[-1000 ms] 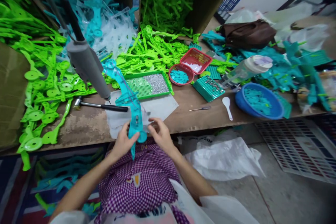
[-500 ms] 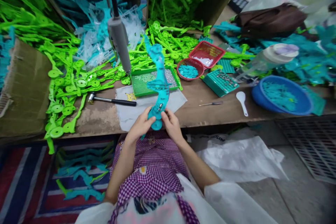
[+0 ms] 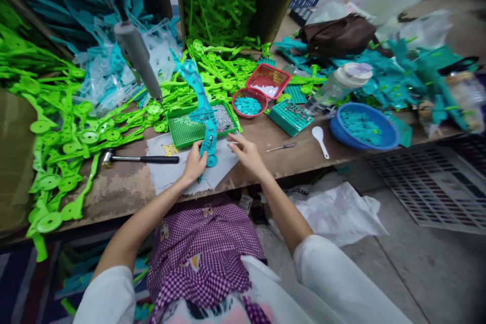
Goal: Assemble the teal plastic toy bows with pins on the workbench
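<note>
Both hands sit by the green tray [image 3: 178,134]: my left hand [image 3: 194,164] grips the teal plastic piece [image 3: 201,106], right hand [image 3: 245,152] open and empty, so I'd hold steady.

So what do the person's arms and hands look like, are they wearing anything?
Both hands, left hand and right hand, are bare, with no gloves. The forearms are bare too. White sleeves cover the upper arms only. No rings or watch can be made out.

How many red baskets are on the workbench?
2: a round red basket of teal pieces right of the green tray, and a square red basket just behind it.
</note>
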`<state>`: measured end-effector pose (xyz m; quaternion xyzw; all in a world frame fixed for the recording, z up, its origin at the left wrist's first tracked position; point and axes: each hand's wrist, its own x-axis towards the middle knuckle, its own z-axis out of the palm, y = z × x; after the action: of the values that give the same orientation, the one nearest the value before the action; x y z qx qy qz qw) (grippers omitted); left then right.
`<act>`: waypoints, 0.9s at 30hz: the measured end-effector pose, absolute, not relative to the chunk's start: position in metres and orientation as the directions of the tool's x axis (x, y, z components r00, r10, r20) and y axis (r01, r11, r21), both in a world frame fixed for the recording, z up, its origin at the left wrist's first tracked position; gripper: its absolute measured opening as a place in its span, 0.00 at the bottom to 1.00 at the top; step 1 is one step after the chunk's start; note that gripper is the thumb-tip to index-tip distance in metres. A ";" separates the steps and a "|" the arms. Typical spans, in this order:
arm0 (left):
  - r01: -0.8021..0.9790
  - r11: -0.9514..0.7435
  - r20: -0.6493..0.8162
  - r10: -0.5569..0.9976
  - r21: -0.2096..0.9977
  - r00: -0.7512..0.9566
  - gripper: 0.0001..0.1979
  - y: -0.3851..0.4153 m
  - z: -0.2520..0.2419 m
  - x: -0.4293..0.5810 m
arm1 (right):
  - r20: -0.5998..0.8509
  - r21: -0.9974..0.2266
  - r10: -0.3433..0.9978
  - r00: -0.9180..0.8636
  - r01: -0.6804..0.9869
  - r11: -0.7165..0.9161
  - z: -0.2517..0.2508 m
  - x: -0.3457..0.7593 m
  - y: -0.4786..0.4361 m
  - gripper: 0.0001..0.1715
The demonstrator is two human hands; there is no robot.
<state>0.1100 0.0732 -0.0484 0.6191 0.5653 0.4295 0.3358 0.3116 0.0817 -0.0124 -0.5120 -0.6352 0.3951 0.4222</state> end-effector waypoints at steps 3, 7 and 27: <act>0.432 -0.126 0.158 0.987 0.893 -0.037 0.16 0.076 -0.057 0.107 | 0.111 -0.936 0.994 -0.009 0.334 0.107 -0.008 0.355 0.095 0.30; 0.435 -0.138 0.175 0.984 0.890 -0.046 0.17 0.076 -0.059 0.108 | 0.313 -0.771 0.891 0.327 0.636 0.037 0.007 0.427 0.145 0.19; 0.448 -0.092 0.154 0.983 0.889 -0.104 0.16 0.074 -0.058 0.112 | 0.084 0.064 0.996 -0.034 0.998 0.029 0.009 0.490 0.209 0.16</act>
<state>0.1122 0.0741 -0.0582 0.5955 0.6007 0.4372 0.3055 0.4896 0.2094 0.0089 -0.6948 -0.7173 -0.0522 0.0081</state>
